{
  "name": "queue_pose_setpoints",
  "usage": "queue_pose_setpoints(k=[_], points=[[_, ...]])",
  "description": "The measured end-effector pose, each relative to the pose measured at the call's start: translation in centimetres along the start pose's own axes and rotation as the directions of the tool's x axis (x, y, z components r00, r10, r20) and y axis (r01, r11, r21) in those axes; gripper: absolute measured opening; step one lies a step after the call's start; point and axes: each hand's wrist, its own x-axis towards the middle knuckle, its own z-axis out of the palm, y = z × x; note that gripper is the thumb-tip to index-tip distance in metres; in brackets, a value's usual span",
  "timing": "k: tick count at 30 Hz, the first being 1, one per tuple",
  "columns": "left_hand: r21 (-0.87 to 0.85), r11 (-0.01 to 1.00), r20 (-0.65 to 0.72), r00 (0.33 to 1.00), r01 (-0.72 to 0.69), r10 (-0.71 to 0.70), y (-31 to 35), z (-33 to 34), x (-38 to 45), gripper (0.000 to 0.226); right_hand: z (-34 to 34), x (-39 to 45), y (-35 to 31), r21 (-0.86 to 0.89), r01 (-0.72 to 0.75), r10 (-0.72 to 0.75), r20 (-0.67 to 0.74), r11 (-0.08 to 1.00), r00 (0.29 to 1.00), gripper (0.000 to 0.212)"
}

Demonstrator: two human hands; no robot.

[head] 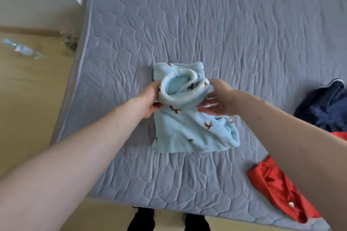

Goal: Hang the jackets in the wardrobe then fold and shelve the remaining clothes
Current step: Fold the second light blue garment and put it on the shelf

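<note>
Clothes first, near to far: red shiny garment (276, 184) crumpled at lower right of frame on grey quilted mattress (225, 33), partly under right forearm. Mid-frame, light-blue fleece garment w/ small dark bird print (184, 133), partly folded, lies on mattress. Left hand (150, 97) grips white-trimmed collar at its left side, fingers curled under fabric. Right hand (219, 99) holds collar's right side, thumb on top, fingers half-curled beneath. Navy jacket (326, 105) bunched at right edge. Clear plastic bottle (20, 48) on wood floor, upper left.
</note>
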Motion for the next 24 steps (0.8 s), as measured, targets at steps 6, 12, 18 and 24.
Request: queue_pose_setpoints(k=[6,12,18,24], points=[[0.086,0.995,-0.113,0.992,-0.054,0.064,3.4,-0.4,6.3,0.035,0.8,5.7,-3.1,0.0,0.254,-0.25,-0.181,0.967,0.951,0.041],[0.524,0.852,-0.12,0.988,-0.02,0.097,-2.4,-0.8,10.2,0.08,-2.9,10.8,4.9,-0.66,0.143,-0.525,-0.428,0.738,0.736,0.104],[0.433,0.897,-0.093,0.994,0.09,-0.055,-6.6,-1.7,11.7,0.145,-4.8,13.2,9.0,-0.159,0.162,-0.212,-0.38,0.974,0.901,0.092],[0.235,0.969,0.049,0.994,0.081,-0.095,-9.2,-2.4,13.8,0.115,-1.8,14.8,7.5,0.251,0.163,-0.102,-0.239,0.954,0.966,0.025]])
